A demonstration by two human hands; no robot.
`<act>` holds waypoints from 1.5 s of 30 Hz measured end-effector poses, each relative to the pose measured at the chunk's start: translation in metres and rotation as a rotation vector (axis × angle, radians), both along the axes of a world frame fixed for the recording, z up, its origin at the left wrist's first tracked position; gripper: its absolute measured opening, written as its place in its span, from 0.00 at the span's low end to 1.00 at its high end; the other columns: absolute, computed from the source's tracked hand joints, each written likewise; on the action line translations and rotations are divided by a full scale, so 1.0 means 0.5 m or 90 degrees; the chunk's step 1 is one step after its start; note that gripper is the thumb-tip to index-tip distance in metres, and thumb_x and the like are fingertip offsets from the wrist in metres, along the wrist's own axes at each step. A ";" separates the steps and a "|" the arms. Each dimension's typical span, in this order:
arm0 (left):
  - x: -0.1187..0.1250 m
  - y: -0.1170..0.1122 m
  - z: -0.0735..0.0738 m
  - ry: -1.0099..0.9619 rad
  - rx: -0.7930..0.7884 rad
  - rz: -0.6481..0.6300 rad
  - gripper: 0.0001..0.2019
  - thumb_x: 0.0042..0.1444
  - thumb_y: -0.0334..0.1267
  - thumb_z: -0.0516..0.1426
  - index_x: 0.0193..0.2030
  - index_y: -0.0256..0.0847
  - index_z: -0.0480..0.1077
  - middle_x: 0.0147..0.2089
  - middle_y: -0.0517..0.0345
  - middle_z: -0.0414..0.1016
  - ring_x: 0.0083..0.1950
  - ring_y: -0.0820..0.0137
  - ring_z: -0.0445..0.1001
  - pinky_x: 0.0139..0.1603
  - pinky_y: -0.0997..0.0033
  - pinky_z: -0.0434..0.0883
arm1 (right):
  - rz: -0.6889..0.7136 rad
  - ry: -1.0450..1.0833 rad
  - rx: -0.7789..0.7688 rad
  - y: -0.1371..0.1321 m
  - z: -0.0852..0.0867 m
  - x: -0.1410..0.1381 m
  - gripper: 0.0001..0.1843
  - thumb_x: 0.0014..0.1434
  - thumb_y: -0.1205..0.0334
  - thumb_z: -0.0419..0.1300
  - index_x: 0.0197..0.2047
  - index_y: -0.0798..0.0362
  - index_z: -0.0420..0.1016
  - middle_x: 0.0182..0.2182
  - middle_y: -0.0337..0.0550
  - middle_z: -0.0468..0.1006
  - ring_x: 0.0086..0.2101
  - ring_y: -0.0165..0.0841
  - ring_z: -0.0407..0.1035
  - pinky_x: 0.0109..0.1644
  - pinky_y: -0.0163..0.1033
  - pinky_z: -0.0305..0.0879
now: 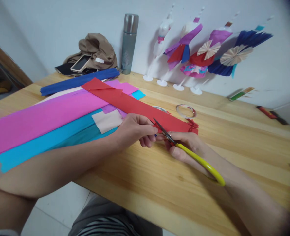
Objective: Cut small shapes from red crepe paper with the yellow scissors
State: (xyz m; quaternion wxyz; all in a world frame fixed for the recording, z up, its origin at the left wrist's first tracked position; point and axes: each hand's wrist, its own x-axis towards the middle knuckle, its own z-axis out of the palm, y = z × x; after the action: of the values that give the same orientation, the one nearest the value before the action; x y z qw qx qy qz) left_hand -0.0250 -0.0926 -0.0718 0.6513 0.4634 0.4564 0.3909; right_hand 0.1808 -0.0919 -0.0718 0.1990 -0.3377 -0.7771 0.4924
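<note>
A long red crepe paper strip lies across the wooden table, on top of pink and cyan sheets. My left hand is closed, pinching the near edge of the red strip. My right hand grips yellow-handled scissors, whose dark blades point up-left into the red paper beside my left fingers. A cream paper piece lies just left of my left hand.
A blue paper roll, a brown bag with a phone, and a steel flask stand at the back. Several paper-dressed figurines line the wall. Tape rolls lie behind my hands; a red cutter far right.
</note>
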 end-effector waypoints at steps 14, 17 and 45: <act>0.002 -0.004 -0.017 -0.089 -0.005 0.008 0.08 0.44 0.36 0.63 0.20 0.35 0.72 0.19 0.58 0.73 0.19 0.76 0.72 0.20 0.79 0.67 | -0.014 0.032 0.014 0.000 -0.002 -0.004 0.25 0.63 0.39 0.60 0.46 0.52 0.82 0.25 0.36 0.64 0.26 0.29 0.55 0.31 0.36 0.59; 0.003 -0.007 -0.018 -0.103 -0.012 0.016 0.09 0.45 0.37 0.64 0.20 0.35 0.73 0.20 0.57 0.74 0.20 0.76 0.72 0.21 0.79 0.68 | -0.030 0.029 0.026 0.001 -0.003 -0.006 0.27 0.62 0.37 0.59 0.46 0.53 0.82 0.23 0.36 0.62 0.25 0.30 0.56 0.30 0.37 0.60; 0.010 -0.014 -0.042 -0.229 -0.052 0.017 0.11 0.45 0.40 0.68 0.25 0.36 0.73 0.26 0.57 0.78 0.22 0.76 0.72 0.25 0.75 0.67 | -0.083 0.052 -0.007 -0.002 -0.026 -0.003 0.27 0.61 0.35 0.59 0.45 0.51 0.81 0.22 0.34 0.59 0.22 0.29 0.50 0.25 0.36 0.52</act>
State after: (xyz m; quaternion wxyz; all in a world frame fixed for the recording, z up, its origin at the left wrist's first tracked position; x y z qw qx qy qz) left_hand -0.0198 -0.0994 -0.0930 0.7354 0.3530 0.3545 0.4570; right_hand 0.1791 -0.0928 -0.0846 0.2606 -0.3683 -0.7420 0.4959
